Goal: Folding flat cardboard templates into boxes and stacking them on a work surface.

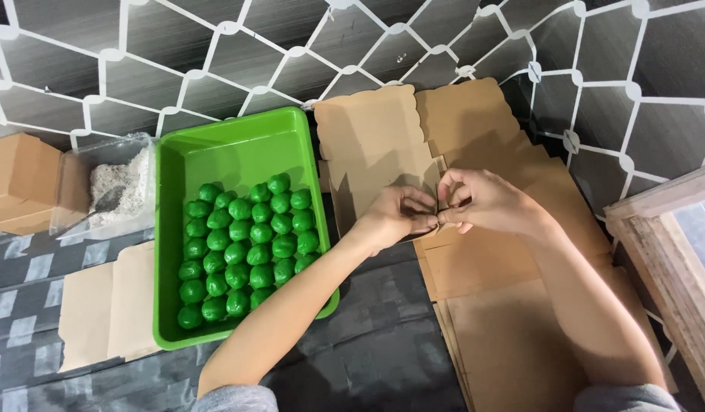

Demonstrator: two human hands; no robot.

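Observation:
My left hand (396,215) and my right hand (483,201) meet over a flat brown cardboard box blank (371,141), and both pinch a folded flap of it between the fingertips. The flap stands up between the two hands. More flat cardboard blanks (505,328) lie stacked under my right forearm. To the left sits a bright green plastic tray (238,149) holding several rows of green balls (245,248).
A clear plastic bag of white flakes (120,187) lies left of the tray. A closed brown box (20,183) stands at the far left. Another flat cardboard piece (104,305) lies at the lower left. A wooden frame (672,252) borders the right side.

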